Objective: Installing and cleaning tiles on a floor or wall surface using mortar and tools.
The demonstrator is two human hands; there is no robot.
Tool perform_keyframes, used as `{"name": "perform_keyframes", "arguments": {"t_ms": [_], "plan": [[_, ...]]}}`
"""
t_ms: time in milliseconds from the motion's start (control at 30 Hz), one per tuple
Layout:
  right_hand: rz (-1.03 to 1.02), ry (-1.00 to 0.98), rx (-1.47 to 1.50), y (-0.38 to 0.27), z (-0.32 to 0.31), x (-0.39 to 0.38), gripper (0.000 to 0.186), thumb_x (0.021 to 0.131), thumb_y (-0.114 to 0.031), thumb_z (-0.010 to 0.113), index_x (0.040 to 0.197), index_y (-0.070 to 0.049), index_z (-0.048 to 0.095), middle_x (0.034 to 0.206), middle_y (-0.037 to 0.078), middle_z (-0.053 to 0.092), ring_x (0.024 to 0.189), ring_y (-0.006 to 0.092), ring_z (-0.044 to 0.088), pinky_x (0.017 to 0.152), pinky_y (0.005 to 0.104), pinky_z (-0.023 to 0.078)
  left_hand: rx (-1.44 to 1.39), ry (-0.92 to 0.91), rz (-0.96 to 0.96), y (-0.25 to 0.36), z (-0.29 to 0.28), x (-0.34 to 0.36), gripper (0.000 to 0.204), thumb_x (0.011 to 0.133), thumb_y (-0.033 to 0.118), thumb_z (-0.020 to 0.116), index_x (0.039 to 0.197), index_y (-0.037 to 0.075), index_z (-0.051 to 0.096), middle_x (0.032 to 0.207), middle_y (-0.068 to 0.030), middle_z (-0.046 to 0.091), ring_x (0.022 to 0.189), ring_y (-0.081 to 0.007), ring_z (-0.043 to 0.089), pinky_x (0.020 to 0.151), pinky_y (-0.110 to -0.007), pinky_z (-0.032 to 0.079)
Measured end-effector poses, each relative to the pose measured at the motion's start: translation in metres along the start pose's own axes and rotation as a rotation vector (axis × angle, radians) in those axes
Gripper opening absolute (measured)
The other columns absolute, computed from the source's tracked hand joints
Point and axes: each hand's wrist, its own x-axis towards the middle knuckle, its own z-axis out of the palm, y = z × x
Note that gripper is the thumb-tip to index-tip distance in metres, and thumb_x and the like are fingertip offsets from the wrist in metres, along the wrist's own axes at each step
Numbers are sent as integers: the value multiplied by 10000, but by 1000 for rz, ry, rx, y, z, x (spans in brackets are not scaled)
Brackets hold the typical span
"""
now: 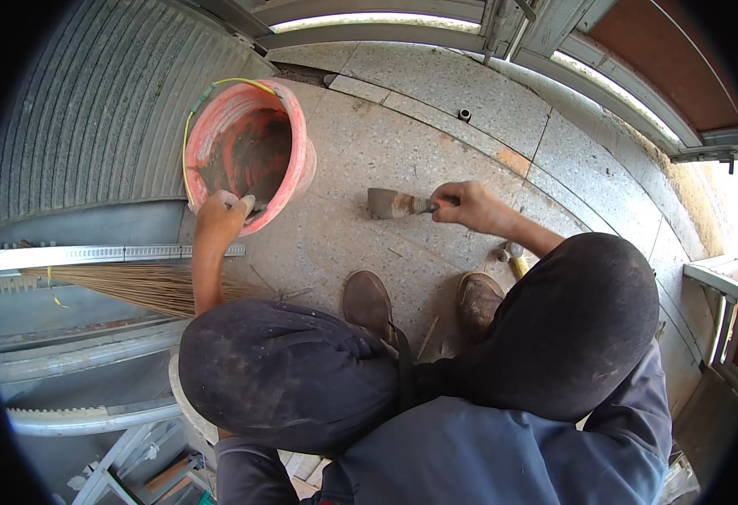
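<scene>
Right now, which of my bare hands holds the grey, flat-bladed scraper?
Your right hand holds the scraper by its handle; your left hand is at the pink plastic bucket instead.

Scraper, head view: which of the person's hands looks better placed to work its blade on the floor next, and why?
The right hand, most likely: it grips the scraper by the handle, blade over the floor. The left hand is at the rim of the pink bucket, apart from the scraper.

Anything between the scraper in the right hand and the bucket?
Nothing visible: speckled floor shows between the scraper in the right hand and the pink bucket. The left hand is at the bucket's near side, off the direct line.
</scene>
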Motion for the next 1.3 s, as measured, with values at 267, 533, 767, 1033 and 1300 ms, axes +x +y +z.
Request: {"name": "perform_keyframes", "arguments": {"t_ms": [267, 533, 767, 1033, 1300], "plan": [[-290, 141, -517, 32, 44, -1, 242, 853, -236, 686, 995, -39, 683, 955, 146, 661, 971, 339, 669, 808, 482, 579, 181, -43, 17, 10, -11, -3, 454, 885, 417, 741, 953, -32, 723, 925, -228, 751, 905, -363, 726, 829, -437, 535], [-284, 116, -511, 43, 49, -2, 317, 861, -231, 706, 1090, -19, 651, 1025, 180, 680, 963, 377, 686, 816, 499, 571, 206, -68, 58, 9, -6, 9, 492, 895, 454, 711, 980, -30, 727, 906, -217, 751, 890, -350, 730, 821, -436, 536], [-58, 16, -207, 20, 27, -7, 305, 882, -217, 676, 1104, -27, 586, 904, 232, 695, 858, 438, 690, 761, 541, 527, 125, -36, 194, 10, -24, 11, 532, 954, 405, 707, 1168, -81, 676, 934, -180, 728, 886, -234, 694, 826, -354, 532], [64, 33, -108, 15, 27, -27, 343, 884, -200, 669, 1195, -56, 671, 902, 208, 725, 859, 387, 719, 765, 530, 532, 70, -161, 268, 66, -80, 2, 500, 1039, 369, 639, 1273, -72, 654, 1057, -113, 693, 967, -182, 626, 904, -332, 490], [68, 18, 69, 12, 29, -23, 334, 916, -193, 688, 1219, -54, 698, 948, 185, 745, 936, 322, 726, 800, 493, 542, 306, 111, 371, 93, -153, 21, 545, 1055, 417, 621, 1344, -44, 654, 1340, -198, 675, 1253, -280, 635, 1091, -373, 455]]}}
